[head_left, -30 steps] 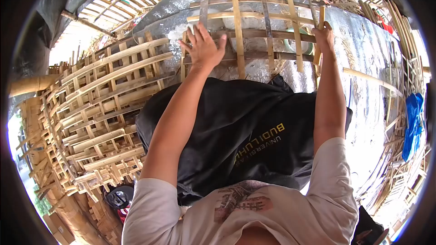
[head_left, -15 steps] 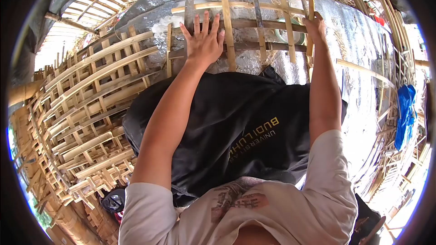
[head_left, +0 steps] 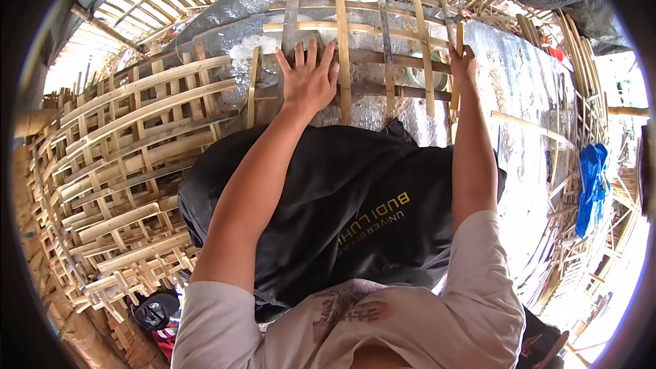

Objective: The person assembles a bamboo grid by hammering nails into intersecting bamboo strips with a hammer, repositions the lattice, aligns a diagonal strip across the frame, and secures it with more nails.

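A lattice of crossed bamboo strips (head_left: 343, 41) lies before me on a silvery sheet. My left hand (head_left: 309, 82) rests flat on its near left part, fingers spread, holding nothing. At the right edge of the lattice, my right hand (head_left: 465, 67) is closed around a short upright bamboo strip (head_left: 456, 96), by the ends of the crosswise strips. Under the lattice, near the right hand, shows a round pale-green object (head_left: 439, 80), partly hidden. A black cloth with yellow lettering (head_left: 321, 198) covers my lap, below both forearms.
Finished-looking woven bamboo panels (head_left: 137, 157) are stacked at the left. The silvery sheet (head_left: 509, 157) extends to the right. A blue plastic bag (head_left: 592, 188) hangs at the right beside loose bamboo strips. A dark cap-like item (head_left: 156, 311) lies at the lower left.
The view has tilted, so the lattice, both hands and the black cloth sit lower in the picture. My left hand stays spread on the lattice; my right hand stays closed at its right edge.
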Action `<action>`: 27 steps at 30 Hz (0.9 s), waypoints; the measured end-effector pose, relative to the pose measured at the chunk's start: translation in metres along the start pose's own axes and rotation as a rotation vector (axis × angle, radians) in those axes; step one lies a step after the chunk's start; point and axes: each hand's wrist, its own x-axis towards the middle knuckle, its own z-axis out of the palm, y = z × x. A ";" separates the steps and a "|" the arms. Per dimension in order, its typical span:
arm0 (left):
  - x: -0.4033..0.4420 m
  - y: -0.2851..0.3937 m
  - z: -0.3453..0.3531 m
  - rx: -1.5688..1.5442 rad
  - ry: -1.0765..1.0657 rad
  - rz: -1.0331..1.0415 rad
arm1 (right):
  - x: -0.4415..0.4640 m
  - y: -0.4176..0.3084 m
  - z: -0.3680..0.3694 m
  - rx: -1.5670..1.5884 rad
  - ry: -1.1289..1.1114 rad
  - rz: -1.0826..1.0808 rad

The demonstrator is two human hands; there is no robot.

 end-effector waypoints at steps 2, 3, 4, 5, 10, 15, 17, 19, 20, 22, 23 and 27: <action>-0.001 -0.001 0.004 -0.008 0.049 0.001 | 0.003 0.002 0.001 -0.021 0.005 0.008; -0.001 -0.001 0.004 -0.017 0.051 -0.002 | -0.002 -0.004 -0.003 -0.031 0.005 0.013; -0.001 -0.001 0.005 -0.025 0.053 -0.004 | -0.006 -0.009 -0.008 -0.065 0.036 0.005; -0.002 -0.001 0.005 -0.033 0.054 -0.005 | -0.009 -0.015 -0.013 -0.119 0.031 0.022; -0.002 0.001 -0.001 -0.025 0.015 -0.011 | -0.022 -0.048 -0.053 -0.268 0.045 0.003; -0.002 0.001 0.001 -0.030 0.032 -0.013 | -0.013 -0.058 -0.072 -0.080 0.043 -0.359; -0.003 0.000 -0.005 -0.049 0.016 -0.012 | -0.023 -0.069 -0.079 -0.075 -0.159 -0.361; -0.003 0.001 -0.003 -0.047 0.013 -0.023 | -0.060 -0.103 -0.098 -0.172 -0.301 -0.418; -0.002 0.001 -0.001 -0.047 0.012 -0.030 | -0.085 -0.121 -0.109 -0.272 -0.338 -0.478; -0.002 0.001 0.001 -0.045 0.022 -0.036 | -0.120 -0.129 -0.113 -0.328 -0.404 -0.643; -0.002 0.002 0.002 -0.046 0.026 -0.040 | -0.132 -0.125 -0.110 -0.282 -0.436 -0.748; -0.003 0.001 0.003 -0.056 0.016 -0.049 | -0.174 -0.133 -0.116 -0.344 -0.602 -0.813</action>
